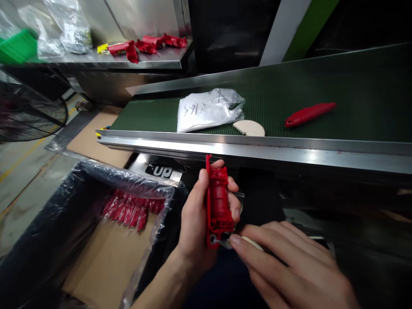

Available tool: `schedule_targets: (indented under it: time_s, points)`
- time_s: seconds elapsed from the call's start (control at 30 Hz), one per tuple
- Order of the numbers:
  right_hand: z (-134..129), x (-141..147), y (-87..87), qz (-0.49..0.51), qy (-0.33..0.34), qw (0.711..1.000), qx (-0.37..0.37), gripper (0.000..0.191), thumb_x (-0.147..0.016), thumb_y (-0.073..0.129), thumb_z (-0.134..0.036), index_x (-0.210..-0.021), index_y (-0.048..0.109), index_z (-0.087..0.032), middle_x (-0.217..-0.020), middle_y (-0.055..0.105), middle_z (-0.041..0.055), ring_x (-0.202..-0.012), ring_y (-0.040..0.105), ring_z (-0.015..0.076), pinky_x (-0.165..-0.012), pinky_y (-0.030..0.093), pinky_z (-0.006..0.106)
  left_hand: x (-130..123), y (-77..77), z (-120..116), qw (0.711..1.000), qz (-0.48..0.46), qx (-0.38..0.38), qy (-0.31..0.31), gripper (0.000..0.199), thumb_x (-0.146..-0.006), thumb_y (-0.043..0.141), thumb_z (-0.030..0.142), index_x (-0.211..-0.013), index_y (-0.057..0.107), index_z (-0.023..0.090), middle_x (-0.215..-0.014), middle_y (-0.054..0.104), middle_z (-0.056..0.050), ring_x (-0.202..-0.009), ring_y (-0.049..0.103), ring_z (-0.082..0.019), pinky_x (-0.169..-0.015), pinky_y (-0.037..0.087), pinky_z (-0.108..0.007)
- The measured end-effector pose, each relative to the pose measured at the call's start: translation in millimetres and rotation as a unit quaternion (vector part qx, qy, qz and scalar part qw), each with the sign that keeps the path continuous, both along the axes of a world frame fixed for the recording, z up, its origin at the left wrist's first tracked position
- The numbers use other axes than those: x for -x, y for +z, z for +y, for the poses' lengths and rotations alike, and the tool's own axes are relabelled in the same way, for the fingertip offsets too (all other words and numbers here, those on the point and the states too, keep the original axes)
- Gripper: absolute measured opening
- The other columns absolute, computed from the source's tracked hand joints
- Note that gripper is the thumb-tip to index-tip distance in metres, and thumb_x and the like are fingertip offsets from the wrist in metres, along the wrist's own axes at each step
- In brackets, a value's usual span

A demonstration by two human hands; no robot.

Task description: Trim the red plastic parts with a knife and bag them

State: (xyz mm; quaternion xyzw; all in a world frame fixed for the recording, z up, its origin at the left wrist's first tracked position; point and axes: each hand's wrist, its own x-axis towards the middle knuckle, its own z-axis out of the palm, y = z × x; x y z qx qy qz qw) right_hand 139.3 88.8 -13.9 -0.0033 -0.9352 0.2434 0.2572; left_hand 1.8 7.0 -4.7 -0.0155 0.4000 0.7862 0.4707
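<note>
The left hand (196, 214) had its fingers clamped around a red plastic housing (219, 201), held upright, thumb on its left side and fingertips wrapped over the right. The right hand (289, 262) came in from the near right, its fingers pinched together on a small pale part (247, 242) pressed at the housing's lower end, where a metal ring showed. Both hands worked just below the near steel rail (257, 148) of a green conveyor belt (354, 86). On the belt lay a crumpled clear bag (209, 109) with writing on it, a pale half-round disc (249, 128) just beside it, and a red handle (309, 113) well apart to the right. Near left stood a cardboard box (103, 257) lined with clear film, a row of red pieces (131, 210) at its far end. Far left, a steel shelf (128, 64) carried more red parts (148, 45) and bags of small hardware (75, 36); a fan grille (28, 111) stood at the left edge over a grey floor
</note>
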Motion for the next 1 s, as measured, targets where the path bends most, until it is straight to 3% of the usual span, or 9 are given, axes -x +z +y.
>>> schedule_targets:
  time_s: [0.17,0.33,0.43,0.57,0.7,0.83,1.0]
  points:
    - [-2,3,-1.0,0.005,0.000,1.000,-0.029,0.032,-0.085,0.058,-0.005,-0.113,0.068,-0.016,-0.102,0.072,0.0096,-0.083,0.066,0.0203,-0.072,0.051,0.036,4,0.0,-4,0.999,-0.037,-0.013,-0.006,0.037,-0.102,0.029,0.041,-0.122,0.050,0.018,-0.088,0.054,-0.003,-0.053,0.050,-0.009,-0.047,0.039,-0.018]
    - [-3,3,5.3,0.008,-0.012,0.999,0.048,0.036,-0.087,0.051,-0.001,-0.113,0.065,-0.022,-0.106,0.071,0.0046,-0.095,0.067,0.0184,-0.078,0.054,0.035,12,-2.2,-5,0.999,-0.050,-0.016,-0.001,0.039,-0.103,0.027,0.039,-0.123,0.051,0.017,-0.087,0.054,-0.004,-0.051,0.049,-0.009,-0.045,0.038,-0.019]
    - [16,7,7.9,0.016,-0.033,0.998,0.054,0.040,-0.085,0.056,0.000,-0.117,0.065,-0.023,-0.111,0.070,0.0037,-0.099,0.067,0.0184,-0.085,0.055,0.033,18,-8.4,-7,0.997,-0.070,-0.031,0.021,0.037,-0.102,0.029,0.038,-0.121,0.052,0.016,-0.088,0.055,-0.004,-0.052,0.049,-0.010,-0.045,0.038,-0.019]
    - [84,21,5.0,0.082,-0.119,0.986,-0.082,0.053,-0.077,0.068,0.001,-0.122,0.068,-0.027,-0.108,0.073,0.0035,-0.095,0.069,0.0221,-0.091,0.053,0.034,26,-14.3,-13,0.993,-0.105,-0.047,0.037,0.036,-0.101,0.035,0.038,-0.119,0.056,0.015,-0.088,0.057,-0.005,-0.052,0.049,-0.010,-0.044,0.035,-0.019]
    - [187,41,15.8,0.100,-0.217,0.942,-0.236,0.039,-0.081,0.070,-0.012,-0.117,0.071,-0.028,-0.099,0.075,0.0040,-0.086,0.071,0.0215,-0.073,0.054,0.028,32,-5.6,-20,0.990,-0.121,-0.017,0.076,0.034,-0.098,0.042,0.034,-0.119,0.061,0.015,-0.088,0.060,-0.007,-0.052,0.050,-0.011,-0.046,0.039,-0.021]
    - [272,58,34.4,0.003,-0.191,0.939,-0.286,0.019,-0.088,0.063,-0.025,-0.101,0.076,-0.020,-0.085,0.076,0.0040,-0.061,0.068,0.0120,-0.052,0.046,0.019,34,9.4,-27,0.987,-0.136,-0.061,0.057,0.033,-0.099,0.041,0.032,-0.122,0.063,0.023,-0.084,0.065,-0.008,-0.053,0.057,-0.015,-0.047,0.044,-0.023]
    - [316,88,26.2,-0.105,-0.117,0.947,-0.280,0.021,-0.094,0.060,-0.032,-0.093,0.073,-0.017,-0.079,0.072,0.0000,-0.054,0.062,0.0052,-0.044,0.043,0.013,28,13.1,-39,0.957,-0.183,-0.214,-0.065,0.033,-0.089,0.063,0.033,-0.121,0.066,0.028,-0.080,0.070,-0.008,-0.067,0.068,-0.025,-0.062,0.054,-0.034]
